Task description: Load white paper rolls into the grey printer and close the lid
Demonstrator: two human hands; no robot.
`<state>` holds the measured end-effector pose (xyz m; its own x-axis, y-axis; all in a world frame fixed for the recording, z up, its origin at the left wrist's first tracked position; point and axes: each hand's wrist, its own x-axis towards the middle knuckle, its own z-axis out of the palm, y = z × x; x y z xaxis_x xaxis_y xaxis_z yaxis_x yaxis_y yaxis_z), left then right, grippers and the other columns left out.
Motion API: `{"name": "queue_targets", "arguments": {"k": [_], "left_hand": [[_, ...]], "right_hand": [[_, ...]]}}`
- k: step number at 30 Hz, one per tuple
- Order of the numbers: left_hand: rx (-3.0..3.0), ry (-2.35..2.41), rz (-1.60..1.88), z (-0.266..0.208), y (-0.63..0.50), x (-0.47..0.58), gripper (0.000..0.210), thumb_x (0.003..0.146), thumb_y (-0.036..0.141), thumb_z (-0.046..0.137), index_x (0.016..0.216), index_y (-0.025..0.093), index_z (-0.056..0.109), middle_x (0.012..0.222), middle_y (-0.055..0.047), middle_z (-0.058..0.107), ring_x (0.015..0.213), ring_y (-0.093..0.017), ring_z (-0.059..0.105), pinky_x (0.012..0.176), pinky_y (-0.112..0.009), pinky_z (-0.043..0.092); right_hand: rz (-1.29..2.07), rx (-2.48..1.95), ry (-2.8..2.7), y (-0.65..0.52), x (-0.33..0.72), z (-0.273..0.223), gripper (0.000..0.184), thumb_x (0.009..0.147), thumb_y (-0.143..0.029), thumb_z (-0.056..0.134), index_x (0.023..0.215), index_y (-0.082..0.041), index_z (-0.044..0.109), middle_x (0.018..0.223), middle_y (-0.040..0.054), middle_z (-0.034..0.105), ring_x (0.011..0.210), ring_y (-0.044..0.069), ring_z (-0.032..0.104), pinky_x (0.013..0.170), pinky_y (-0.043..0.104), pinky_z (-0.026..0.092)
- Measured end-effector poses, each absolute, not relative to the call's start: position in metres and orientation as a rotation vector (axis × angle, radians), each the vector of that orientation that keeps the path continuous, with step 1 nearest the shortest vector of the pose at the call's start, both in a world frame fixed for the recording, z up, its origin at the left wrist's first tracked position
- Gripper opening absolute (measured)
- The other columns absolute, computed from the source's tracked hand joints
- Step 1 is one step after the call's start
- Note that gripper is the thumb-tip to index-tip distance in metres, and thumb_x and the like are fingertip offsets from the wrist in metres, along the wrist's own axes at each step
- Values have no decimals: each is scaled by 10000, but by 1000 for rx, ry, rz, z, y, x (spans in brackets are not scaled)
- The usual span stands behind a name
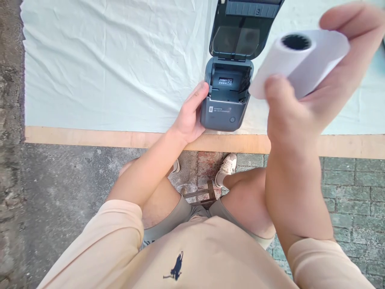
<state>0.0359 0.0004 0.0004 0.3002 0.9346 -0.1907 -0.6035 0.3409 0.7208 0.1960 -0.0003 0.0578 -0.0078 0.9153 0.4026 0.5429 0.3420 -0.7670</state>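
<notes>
A dark blue-grey label printer (221,114) rests near the table's front edge, its hinged lid (234,42) swung up and back. Inside, the paper bay holds no roll, and a small printed sticker shows on its floor. My left hand (192,112) is closed around the printer's left side, thumb on the upper rim. Up to the right of the printer, my right hand (300,96) grips a white paper roll (275,66) with a dark hollow core. A loose flap of its paper (329,60) curves out against my palm. The roll is apart from the bay.
A wrinkled pale cloth (105,72) covers the table, with a bare wooden edge (90,136) along the front. Below are my legs, a wooden stool frame (210,190) and a paved floor (345,200). Part of a dark object shows at the far right edge.
</notes>
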Motion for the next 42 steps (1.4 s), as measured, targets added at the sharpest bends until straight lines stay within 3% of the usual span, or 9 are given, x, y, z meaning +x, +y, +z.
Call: {"name": "queue_targets", "arguments": {"k": [3,14,18,25,29,33,36,39,42], "left_hand": [[589,725,1108,5,-2,39,318,957,346,338,936,198,619,1030,21,699,1369,-198,468,1065,-360,514],[566,769,1154,9,-5,43,176,918,295,456,978,218,602,1131,22,656,1407,-241,412,1088,-396,500],[578,679,1114,6,-2,38,327,941,396,355,906,178,597,1040,-15,678,1373,-237,460,1067,-374,511],[677,711,1167,-1,-5,33,102,819,207,552,920,209,567,808,62,643,950,-121,704,804,-219,576],[778,788,1099,-1,-8,32,401,688,282,707,1049,267,532,1038,38,686,1232,-240,594,956,-355,566],[859,722,1090,-7,-5,30,681,574,347,809,1164,268,479,1183,-14,646,1383,-310,433,1054,-421,499],[911,649,1090,-18,-1,29,770,529,345,835,1189,277,444,1212,-16,627,1410,-330,385,1062,-448,483],[932,627,1083,-23,2,28,789,540,333,822,1215,295,416,1260,-12,607,1413,-329,381,1056,-442,491],[912,633,1065,-19,0,27,785,554,320,805,1228,311,404,1257,-3,613,1394,-321,415,1012,-418,527]], "right_hand": [[323,-1291,-1889,2,182,69,199,728,-225,552,917,-235,489,975,7,567,930,147,578,798,303,476],[333,-1546,-2302,15,181,66,222,756,-175,513,923,-296,596,1029,3,648,923,219,599,738,375,420],[307,-1470,-2271,11,179,67,182,748,-197,562,908,-282,586,828,-25,646,824,182,593,828,405,399],[430,-1249,-2240,8,180,65,249,796,-428,604,684,-211,554,775,12,611,844,197,564,866,447,384],[348,-1098,-1739,21,187,53,156,828,-365,553,851,-225,488,912,29,530,908,151,570,731,299,471],[582,-997,-1636,36,198,40,352,881,-470,496,1188,-328,398,1290,-8,367,1137,125,539,856,272,506],[713,-1009,-1668,38,203,40,327,899,-558,417,1097,-303,472,1149,-8,459,954,121,580,848,301,527],[836,-1071,-1684,31,198,47,223,876,-406,485,1022,-244,530,964,7,527,1002,143,561,901,306,512],[964,-1154,-1761,22,193,53,296,781,-241,596,1071,-220,542,1118,8,558,1026,139,548,865,280,513]]}}
